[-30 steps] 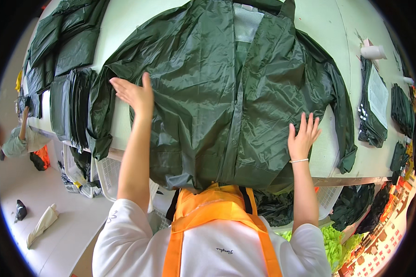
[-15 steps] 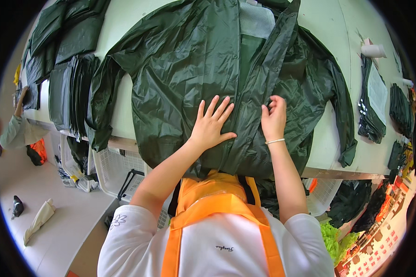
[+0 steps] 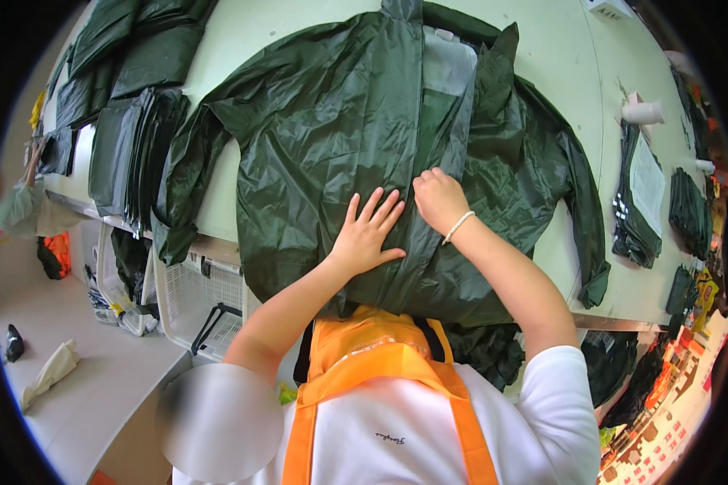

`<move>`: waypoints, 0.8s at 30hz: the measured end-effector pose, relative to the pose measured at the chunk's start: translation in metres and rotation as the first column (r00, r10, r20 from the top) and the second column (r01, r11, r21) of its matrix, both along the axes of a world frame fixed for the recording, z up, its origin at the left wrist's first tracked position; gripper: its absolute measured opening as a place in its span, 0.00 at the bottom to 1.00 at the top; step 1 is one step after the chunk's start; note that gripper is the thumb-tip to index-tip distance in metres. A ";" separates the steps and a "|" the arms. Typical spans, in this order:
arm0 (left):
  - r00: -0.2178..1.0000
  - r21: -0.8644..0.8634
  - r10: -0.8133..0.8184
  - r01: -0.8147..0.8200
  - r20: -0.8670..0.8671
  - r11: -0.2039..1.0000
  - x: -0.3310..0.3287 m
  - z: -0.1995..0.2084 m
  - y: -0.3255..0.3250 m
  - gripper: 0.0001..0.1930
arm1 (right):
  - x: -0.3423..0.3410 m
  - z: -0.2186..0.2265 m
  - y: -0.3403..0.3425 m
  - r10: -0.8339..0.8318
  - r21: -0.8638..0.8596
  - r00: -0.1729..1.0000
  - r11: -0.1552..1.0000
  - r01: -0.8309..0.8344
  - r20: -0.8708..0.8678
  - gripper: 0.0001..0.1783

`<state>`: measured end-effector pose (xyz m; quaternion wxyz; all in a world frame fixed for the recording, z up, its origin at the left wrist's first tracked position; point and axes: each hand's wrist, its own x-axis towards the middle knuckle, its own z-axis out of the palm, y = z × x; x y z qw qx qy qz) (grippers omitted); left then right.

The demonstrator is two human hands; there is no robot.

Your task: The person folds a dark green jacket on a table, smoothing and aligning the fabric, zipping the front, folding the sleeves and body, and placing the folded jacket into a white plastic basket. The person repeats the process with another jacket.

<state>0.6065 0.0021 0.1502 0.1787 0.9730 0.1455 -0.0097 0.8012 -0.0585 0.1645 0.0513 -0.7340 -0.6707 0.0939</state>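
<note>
A dark green raincoat (image 3: 323, 153) lies front side up on the pale table, its sleeves spread to both sides and its collar at the far end. A pale mesh lining shows at the neck, where the front edges part. My left hand (image 3: 367, 236) rests flat on the coat's left front panel, fingers spread. Just right of it, my right hand (image 3: 441, 202) is closed at the front opening, its fingertips pinched on the coat's front edge.
Folded dark green garments (image 3: 125, 158) are stacked on the table (image 3: 218, 182) at the left. More folded bundles (image 3: 639, 202) and a white roll (image 3: 642, 112) lie at the right. White plastic baskets (image 3: 198, 295) stand below the table edge. Another person's sleeve (image 3: 18, 208) shows at far left.
My right hand has moved left and slightly farther away, to the coat's front opening, and its fingers have closed there. My left hand stays flat on the coat.
</note>
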 end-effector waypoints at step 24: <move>0.782 -0.354 0.585 -0.496 0.216 0.793 0.109 0.023 0.116 0.20 | 0.084 0.001 0.115 -0.453 0.247 0.526 0.541 0.804 -0.719 0.09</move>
